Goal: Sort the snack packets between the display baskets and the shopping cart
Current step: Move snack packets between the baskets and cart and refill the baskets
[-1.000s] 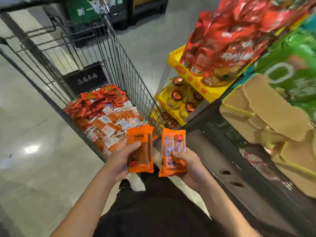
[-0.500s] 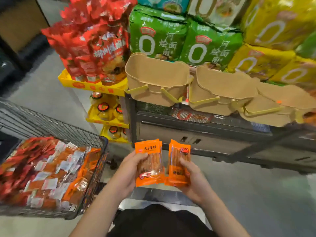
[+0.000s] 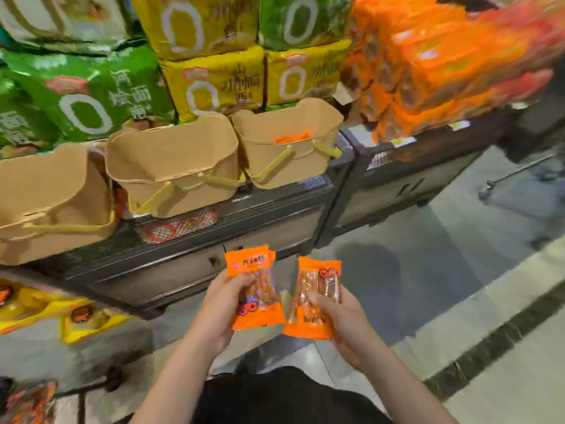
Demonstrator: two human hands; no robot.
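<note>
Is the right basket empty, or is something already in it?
Not empty: orange packets show just inside the right basket. How many, I cannot tell.

**Baskets on the shelf, packets in front**

Three baskets stand in a row on the shelf (image 3: 195,240): left basket (image 3: 46,203), middle basket (image 3: 174,166), right basket (image 3: 287,145). Bags (image 3: 214,81) are stacked behind them. In front of the shelf, the left hand (image 3: 218,307) holds one packet (image 3: 253,289), and the right hand (image 3: 345,325) holds another packet (image 3: 315,301) just beside it. The cart (image 3: 27,399) sits at far lower left.
</note>
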